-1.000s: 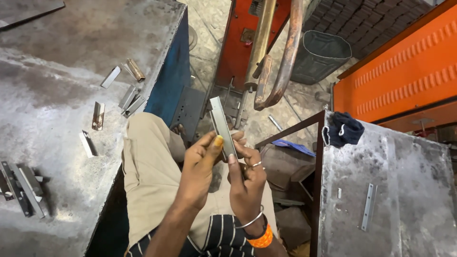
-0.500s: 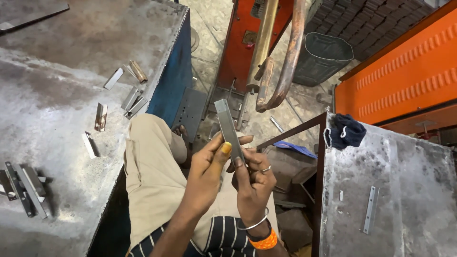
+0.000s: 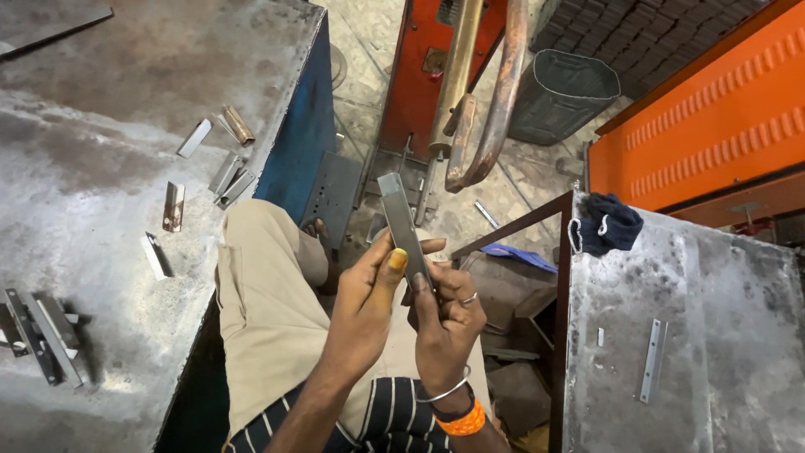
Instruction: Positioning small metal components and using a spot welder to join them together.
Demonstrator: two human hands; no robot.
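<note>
A flat grey metal strip (image 3: 399, 220) stands tilted upward in front of my lap, and both hands grip its lower end. My left hand (image 3: 373, 294) pinches it from the left, thumb with a yellow nail pressed on the face. My right hand (image 3: 447, 315), with a ring, a metal bangle and an orange band at the wrist, clasps it from the right and below. I sit between two steel tables, beige trousers over my knee.
The steel table (image 3: 101, 143) at left carries several short metal pieces (image 3: 226, 172) and clamps (image 3: 38, 335). The right steel table (image 3: 688, 335) holds a perforated strip (image 3: 652, 359) and a dark cloth (image 3: 605, 225). Ahead stand a red machine with copper arms (image 3: 478, 101), a grey bin (image 3: 562, 94) and an orange panel.
Both hands have shifted slightly right and lower with the strip, which now tilts a little more. My left thumb has slid further over its face.
</note>
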